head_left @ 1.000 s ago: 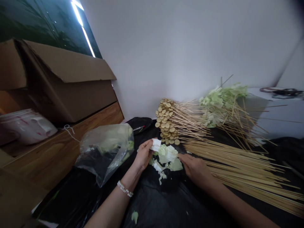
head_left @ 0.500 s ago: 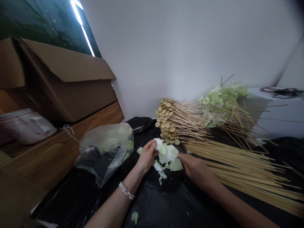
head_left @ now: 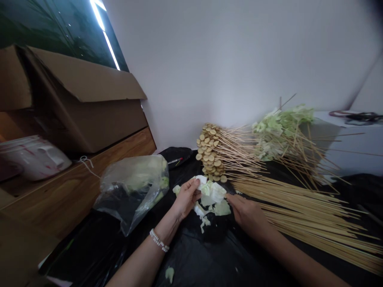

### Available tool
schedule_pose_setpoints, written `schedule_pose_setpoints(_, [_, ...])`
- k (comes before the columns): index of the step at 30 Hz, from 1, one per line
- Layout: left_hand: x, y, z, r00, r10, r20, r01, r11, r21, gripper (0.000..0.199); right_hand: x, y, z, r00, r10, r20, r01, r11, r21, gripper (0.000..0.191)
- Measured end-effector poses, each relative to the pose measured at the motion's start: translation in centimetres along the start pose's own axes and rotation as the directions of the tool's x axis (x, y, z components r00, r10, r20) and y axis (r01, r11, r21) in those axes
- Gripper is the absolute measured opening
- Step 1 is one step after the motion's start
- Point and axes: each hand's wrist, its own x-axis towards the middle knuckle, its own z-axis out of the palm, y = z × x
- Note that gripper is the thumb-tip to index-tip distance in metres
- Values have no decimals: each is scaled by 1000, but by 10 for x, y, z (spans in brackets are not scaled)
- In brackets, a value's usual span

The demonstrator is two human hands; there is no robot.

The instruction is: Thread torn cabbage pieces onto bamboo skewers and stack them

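Black plastic sheeting below, left fingers clamped on a cabbage leaf, right fingers together just beside it.

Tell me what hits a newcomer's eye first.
A long fan of bamboo skewers lies across the black plastic sheet at right. Beyond it stand skewered round tan slices and skewered cabbage pieces. At front centre, the left hand holds torn cabbage, the right hand beside it.
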Motion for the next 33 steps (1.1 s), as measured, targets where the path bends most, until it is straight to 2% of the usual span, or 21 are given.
schedule_pose_setpoints(10, [-4,3,3,998,-47,47,48,999,-19,32,0,0,-1,999,-24,-21,23,1000,-12,34])
schedule_pose_setpoints(16, [-9,0,11,991,-61,120,62,998,-9,34,3,-5,-1,999,-33,-15,33,999,-18,34])
schedule_pose_setpoints(23, [-1,9,5,998,59,-20,-60,998,-29,34,7,-1,-7,999,-32,-22,30,996,-85,34])
schedule_pose_setpoints(28, [8,13,-5,977,161,-143,-173,982,-78,32,7,9,-7,999,-15,-36,9,989,-145,36])
schedule_pose_setpoints(33, [11,16,-8,956,190,-225,-219,969,-113,28,10,11,-12,999,-39,-12,37,984,-173,37])
